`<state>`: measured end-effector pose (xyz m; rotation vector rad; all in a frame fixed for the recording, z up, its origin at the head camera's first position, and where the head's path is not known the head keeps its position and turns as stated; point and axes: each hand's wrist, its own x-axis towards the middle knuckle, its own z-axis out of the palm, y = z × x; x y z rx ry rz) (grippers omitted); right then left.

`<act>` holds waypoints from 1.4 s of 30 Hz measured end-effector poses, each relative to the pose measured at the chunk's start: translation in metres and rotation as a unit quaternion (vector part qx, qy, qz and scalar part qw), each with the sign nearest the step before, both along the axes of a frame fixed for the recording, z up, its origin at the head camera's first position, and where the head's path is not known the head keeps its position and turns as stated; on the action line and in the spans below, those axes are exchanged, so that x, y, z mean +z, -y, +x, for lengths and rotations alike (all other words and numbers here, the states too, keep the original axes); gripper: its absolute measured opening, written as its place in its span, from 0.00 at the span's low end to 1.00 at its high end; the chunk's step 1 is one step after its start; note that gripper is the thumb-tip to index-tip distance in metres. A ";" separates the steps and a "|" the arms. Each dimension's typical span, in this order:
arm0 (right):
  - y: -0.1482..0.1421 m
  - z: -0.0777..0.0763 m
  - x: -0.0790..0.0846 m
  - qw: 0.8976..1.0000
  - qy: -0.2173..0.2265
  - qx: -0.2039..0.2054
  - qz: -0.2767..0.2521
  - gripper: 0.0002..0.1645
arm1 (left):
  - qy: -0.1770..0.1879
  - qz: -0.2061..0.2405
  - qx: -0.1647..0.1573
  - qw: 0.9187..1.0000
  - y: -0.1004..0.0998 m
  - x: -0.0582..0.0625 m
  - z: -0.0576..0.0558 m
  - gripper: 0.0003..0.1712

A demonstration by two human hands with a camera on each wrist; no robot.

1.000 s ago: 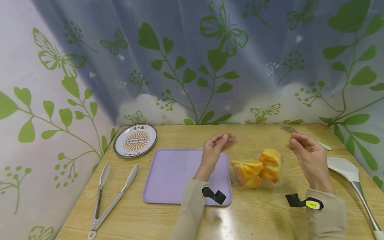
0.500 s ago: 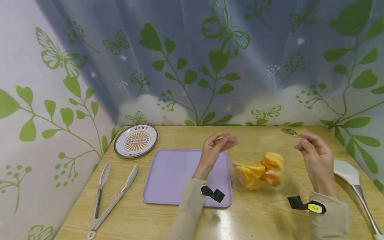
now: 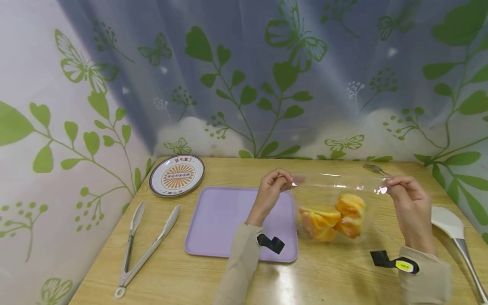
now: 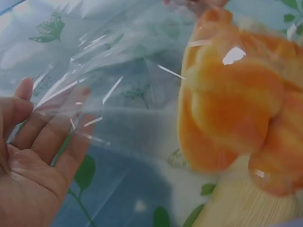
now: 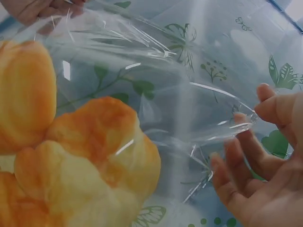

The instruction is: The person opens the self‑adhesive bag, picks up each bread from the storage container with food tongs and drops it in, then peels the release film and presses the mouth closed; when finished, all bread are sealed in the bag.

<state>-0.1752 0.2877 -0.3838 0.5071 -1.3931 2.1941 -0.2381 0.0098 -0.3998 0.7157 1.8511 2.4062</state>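
Note:
A clear plastic bag [image 3: 331, 181] is stretched between both hands, its upper edge spread wide. At its upper left corner my left hand [image 3: 269, 190] pinches the film between thumb and fingers. My right hand [image 3: 411, 207] pinches the opposite corner. Inside the bag sit golden-brown bread rolls [image 3: 350, 214], low down and side by side. In the left wrist view the bread [image 4: 232, 94] shows through shiny film, while the left hand [image 4: 42, 151] has its other fingers spread behind the plastic. The right wrist view shows the right hand's [image 5: 260, 156] thumb and forefinger at the bag's corner.
A purple tray [image 3: 225, 220] lies left of the bag, partly under the left forearm. Metal tongs [image 3: 148, 250] lie spread at the left, below a patterned plate [image 3: 177, 176]. A fork [image 3: 375, 169] is behind the right hand. A white-headed utensil [image 3: 450, 222] lies at the right edge.
The hands have drawn apart, the right one shifting right and slightly down. The bag's upper edge now shows taut between them. The bread inside has shifted slightly right, along with the whole view.

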 end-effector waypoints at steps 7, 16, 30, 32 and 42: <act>-0.003 0.002 -0.001 0.992 0.050 -0.064 0.100 0.09 | -0.048 -0.048 0.012 0.998 -0.001 -0.002 0.000 0.13; -0.001 0.002 0.002 0.987 0.030 -0.077 0.137 0.14 | -0.167 -0.074 0.048 0.982 -0.004 -0.003 0.005 0.14; 0.011 0.001 0.006 0.981 0.107 -0.138 0.083 0.17 | -0.177 -0.066 0.088 0.978 -0.016 -0.002 0.014 0.15; 0.009 0.003 0.004 0.982 0.099 -0.139 0.081 0.17 | -0.139 -0.071 0.070 0.985 -0.018 -0.002 0.015 0.22; 0.019 0.011 0.018 0.929 0.039 -0.234 0.285 0.24 | -0.023 -0.107 0.048 0.993 -0.026 -0.004 0.018 0.12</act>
